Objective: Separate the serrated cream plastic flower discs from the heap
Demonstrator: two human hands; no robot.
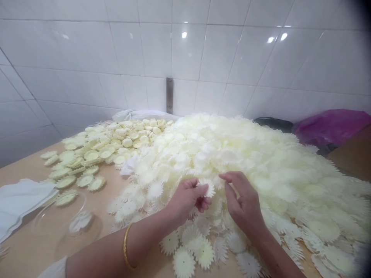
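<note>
My left hand (188,197) pinches a pale cream, flower-shaped disc (210,187) with a toothed edge between thumb and fingers. A little to its right, my right hand (244,202) has its fingers apart, with nothing visible in them. Both hands are over the near side of a large heap of the same thin toothed discs (228,148). Several loose discs (184,262) lie flat below my wrists, some with a small hole in the middle. The material of the discs cannot be made out.
Thicker yellowish toothed pieces (92,155) are spread at the left. Near them are a white cloth (24,200) and a clear round dish (85,200) beside a small white lump (80,222). A purple bag (333,125) and a dark object (274,124) stand behind the heap, before a tiled wall (226,54).
</note>
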